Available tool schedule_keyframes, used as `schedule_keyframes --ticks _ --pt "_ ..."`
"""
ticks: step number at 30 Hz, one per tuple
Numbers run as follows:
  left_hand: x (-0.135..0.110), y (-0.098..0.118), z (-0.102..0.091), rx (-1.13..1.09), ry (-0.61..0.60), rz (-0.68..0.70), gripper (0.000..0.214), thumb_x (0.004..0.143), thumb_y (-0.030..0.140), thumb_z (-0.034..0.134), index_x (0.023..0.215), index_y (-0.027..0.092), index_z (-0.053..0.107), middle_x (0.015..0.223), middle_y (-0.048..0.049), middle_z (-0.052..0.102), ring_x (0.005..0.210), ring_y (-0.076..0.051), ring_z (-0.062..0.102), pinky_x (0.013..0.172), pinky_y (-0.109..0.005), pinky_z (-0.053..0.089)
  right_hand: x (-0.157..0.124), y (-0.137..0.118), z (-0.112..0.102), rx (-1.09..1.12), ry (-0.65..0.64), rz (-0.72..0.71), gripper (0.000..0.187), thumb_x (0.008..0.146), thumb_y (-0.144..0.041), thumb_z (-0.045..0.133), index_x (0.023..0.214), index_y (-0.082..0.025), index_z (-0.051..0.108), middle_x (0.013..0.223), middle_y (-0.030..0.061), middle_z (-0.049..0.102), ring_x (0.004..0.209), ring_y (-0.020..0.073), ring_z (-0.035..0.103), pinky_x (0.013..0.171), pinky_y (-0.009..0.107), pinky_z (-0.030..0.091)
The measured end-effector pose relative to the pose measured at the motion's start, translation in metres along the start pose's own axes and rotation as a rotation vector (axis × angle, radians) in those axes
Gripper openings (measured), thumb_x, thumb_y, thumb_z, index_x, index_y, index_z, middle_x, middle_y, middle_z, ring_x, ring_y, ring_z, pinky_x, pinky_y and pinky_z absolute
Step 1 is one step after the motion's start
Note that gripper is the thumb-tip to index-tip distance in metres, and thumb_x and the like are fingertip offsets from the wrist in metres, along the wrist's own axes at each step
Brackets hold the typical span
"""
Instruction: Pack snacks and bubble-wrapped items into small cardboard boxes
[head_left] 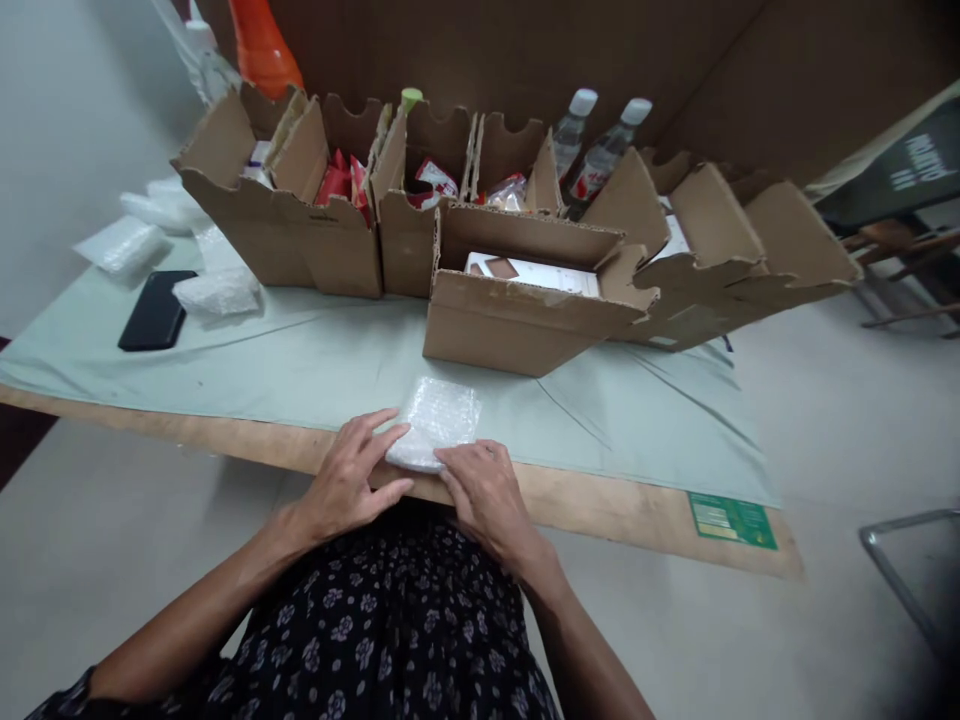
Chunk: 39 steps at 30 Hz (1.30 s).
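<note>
A small folded piece of bubble wrap (442, 408) lies at the front edge of the cloth-covered table, its near end doubled over into a thick fold. My left hand (351, 470) takes hold of the fold's left end, fingertips on top and thumb at the front edge. At the right end of the fold, my right hand (484, 490) presses with its fingers curled and its thumb low in front. Whatever may lie inside the fold is hidden. Just beyond the wrap stands an open cardboard box (510, 325) with a white printed packet (540, 275) in it.
More cardboard bins (315, 245) line the back, some holding red packets. Two clear bottles (600, 165) and an orange object (262, 50) rise behind them. On the left lie a black phone (157, 310) and several bubble wrap bundles (124, 245). A green label (731, 520) is at the right front edge.
</note>
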<state>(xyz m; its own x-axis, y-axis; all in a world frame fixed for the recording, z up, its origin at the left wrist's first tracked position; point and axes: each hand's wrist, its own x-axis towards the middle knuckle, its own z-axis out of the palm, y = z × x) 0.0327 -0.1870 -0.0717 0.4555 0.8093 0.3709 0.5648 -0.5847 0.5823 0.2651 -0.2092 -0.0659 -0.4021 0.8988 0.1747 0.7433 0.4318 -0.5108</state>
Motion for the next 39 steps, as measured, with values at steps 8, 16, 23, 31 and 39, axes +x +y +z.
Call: schedule_keyframes --ticks 8,16,23,31,39 --pt "0.026 -0.017 0.024 0.007 -0.077 -0.019 0.022 0.101 0.021 0.052 0.111 0.018 0.071 0.096 -0.0073 0.076 0.088 -0.022 0.066 0.082 -0.041 0.054 -0.001 0.008 -0.014 0.015 0.05 0.205 0.035 0.102 -0.028 0.049 0.132 -0.024 0.065 0.128 0.0114 0.071 0.114 0.0277 0.065 0.097 0.046 0.05" --pt "0.043 -0.017 0.02 -0.101 0.0 -0.225 0.027 0.095 0.031 0.061 0.118 0.02 0.07 0.108 -0.008 0.069 0.091 -0.02 0.066 0.085 -0.036 0.056 0.013 0.011 -0.004 -0.142 0.017 0.024 0.032 0.096 -0.018 0.059 0.126 -0.025 0.067 0.126 0.0106 0.072 0.114 0.029 0.063 0.098 0.048 0.047" --pt "0.022 0.014 0.017 -0.945 0.007 -0.753 0.051 0.085 0.039 0.074 0.128 0.016 0.062 0.123 -0.012 0.071 0.111 -0.023 0.068 0.101 -0.04 0.053 0.007 0.014 -0.001 0.507 0.183 0.36 0.027 0.099 -0.032 0.056 0.121 -0.024 0.068 0.114 0.0063 0.076 0.103 0.0237 0.069 0.092 0.04 0.055" --pt "0.038 0.031 0.037 -1.115 -0.038 -0.668 0.031 0.083 0.035 0.067 0.108 0.017 0.07 0.099 -0.0047 0.074 0.092 -0.02 0.065 0.087 -0.034 0.053 -0.011 0.008 -0.022 0.483 0.244 0.364 0.05 0.092 -0.046 0.067 0.137 -0.026 0.059 0.138 0.0129 0.062 0.116 0.0282 0.065 0.103 0.051 0.052" --pt "0.034 0.037 0.025 -1.231 -0.486 -0.576 0.04 0.077 0.037 0.066 0.112 0.016 0.069 0.102 -0.0069 0.071 0.094 -0.024 0.064 0.085 -0.035 0.051 -0.002 0.006 -0.049 0.721 -0.012 0.223 0.034 0.091 -0.04 0.069 0.12 -0.024 0.07 0.13 0.0094 0.071 0.121 0.0268 0.066 0.104 0.042 0.053"
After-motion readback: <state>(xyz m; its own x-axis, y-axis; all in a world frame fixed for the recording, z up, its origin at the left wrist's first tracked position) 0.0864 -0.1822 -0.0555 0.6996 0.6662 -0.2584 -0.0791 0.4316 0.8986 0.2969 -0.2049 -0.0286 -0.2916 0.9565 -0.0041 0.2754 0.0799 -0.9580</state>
